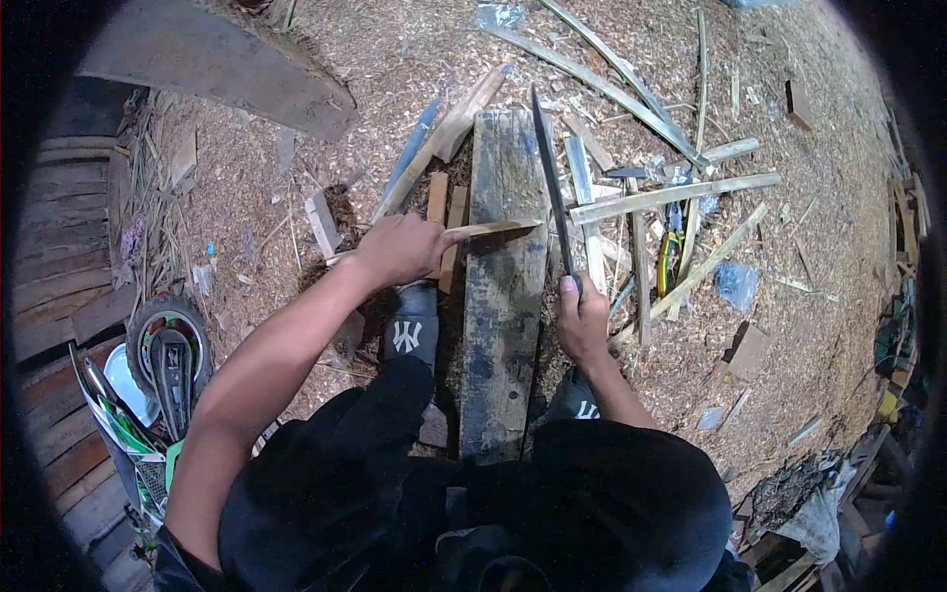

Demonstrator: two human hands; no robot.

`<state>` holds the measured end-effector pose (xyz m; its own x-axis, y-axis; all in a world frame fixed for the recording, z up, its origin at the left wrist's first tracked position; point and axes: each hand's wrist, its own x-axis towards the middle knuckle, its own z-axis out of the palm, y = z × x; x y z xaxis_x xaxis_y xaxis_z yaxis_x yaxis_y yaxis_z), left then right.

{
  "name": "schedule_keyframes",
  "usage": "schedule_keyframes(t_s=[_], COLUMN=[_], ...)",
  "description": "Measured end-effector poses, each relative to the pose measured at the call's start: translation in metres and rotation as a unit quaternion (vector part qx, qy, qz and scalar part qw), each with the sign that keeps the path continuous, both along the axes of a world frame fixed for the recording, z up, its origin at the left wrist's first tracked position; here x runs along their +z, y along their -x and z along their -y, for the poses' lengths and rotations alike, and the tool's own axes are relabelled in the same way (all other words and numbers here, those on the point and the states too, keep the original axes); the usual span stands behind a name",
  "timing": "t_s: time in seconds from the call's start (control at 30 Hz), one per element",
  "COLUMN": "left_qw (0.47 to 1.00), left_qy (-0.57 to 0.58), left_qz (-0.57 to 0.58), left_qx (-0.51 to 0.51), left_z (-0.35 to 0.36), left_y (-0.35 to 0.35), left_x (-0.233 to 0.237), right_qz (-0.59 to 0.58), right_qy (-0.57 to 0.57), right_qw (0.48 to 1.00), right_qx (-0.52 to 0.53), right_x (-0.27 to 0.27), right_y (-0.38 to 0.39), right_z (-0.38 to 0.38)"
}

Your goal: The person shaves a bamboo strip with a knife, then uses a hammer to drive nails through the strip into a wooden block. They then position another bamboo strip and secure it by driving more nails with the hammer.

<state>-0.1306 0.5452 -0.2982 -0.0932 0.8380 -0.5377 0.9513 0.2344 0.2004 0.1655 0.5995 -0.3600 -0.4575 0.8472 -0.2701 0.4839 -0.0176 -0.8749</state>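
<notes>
A worn wooden beam (501, 326) runs lengthwise between my legs. My left hand (404, 247) is closed round a thin wooden strip (493, 228), whose pointed end lies across the beam's top. To the right of the beam, my right hand (584, 314) grips the handle of a long dark blade (549, 163). The blade stands out away from me, its tip near the beam's far right corner, apart from the strip. Most of the handle is hidden by my fingers.
Wooden strips (681, 198) lie crossed at the right, with yellow-handled pliers (669, 259) among them. Small blocks (437, 197) sit left of the beam. A broad plank (237, 74) is at the upper left, and a wheel (168, 345) at the left. Wood chips cover the ground.
</notes>
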Motion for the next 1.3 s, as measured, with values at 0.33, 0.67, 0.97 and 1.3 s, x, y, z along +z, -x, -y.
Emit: schedule_keyframes(t_s=[0.33,0.67,0.97,1.3], left_qw=[1.0,0.997,0.997,0.999], left_qy=[0.022,0.067,-0.021,-0.046], left_qz=[0.005,-0.037,0.067,-0.019], left_qx=[-0.006,-0.014,0.042,-0.004], left_z=[-0.009,-0.024,-0.049,-0.055], left_y=[-0.003,0.003,0.008,0.001], left_x=[0.009,0.01,0.008,0.002], right_qz=[0.009,0.032,0.038,0.036], right_qy=[-0.018,0.02,0.067,0.08], right_qw=[1.0,0.999,0.997,0.996], right_qx=[0.018,0.016,-0.004,-0.015], right_x=[-0.019,-0.009,-0.006,-0.008], right_y=[0.008,0.01,0.022,0.023], right_z=[0.001,-0.005,-0.035,-0.037])
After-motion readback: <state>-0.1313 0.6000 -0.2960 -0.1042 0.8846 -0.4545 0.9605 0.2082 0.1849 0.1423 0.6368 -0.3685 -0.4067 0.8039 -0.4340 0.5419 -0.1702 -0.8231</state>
